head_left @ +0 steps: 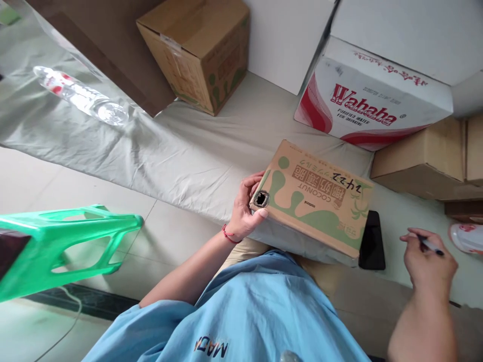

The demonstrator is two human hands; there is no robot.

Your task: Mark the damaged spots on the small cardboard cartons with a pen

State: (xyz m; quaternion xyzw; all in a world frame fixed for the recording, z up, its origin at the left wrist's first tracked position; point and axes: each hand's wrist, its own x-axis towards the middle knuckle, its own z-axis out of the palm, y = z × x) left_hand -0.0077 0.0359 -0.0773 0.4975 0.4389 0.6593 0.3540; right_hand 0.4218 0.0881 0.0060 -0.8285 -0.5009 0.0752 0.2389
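Observation:
A brown cardboard box point(313, 196) with green print and the word COCONUT lies in front of me at the near edge of the cloth-covered surface. Handwritten dark figures mark its upper right part, and a hole with a dark rim shows in its left corner. My left hand point(247, 203) grips that corner, thumb on the top and fingers round the side. To the right, apart from the box, my right hand point(430, 259) is closed on a pen point(430, 245). A black smartphone point(372, 241) lies between the box and my right hand.
Behind stand another brown carton point(204, 55) and a white-and-red Wahaha water carton point(362, 100). More brown boxes point(422, 156) are at the right, beside a white-and-red container point(468, 237). A clear bottle point(81, 95) lies far left. A green plastic stool point(71, 246) stands below.

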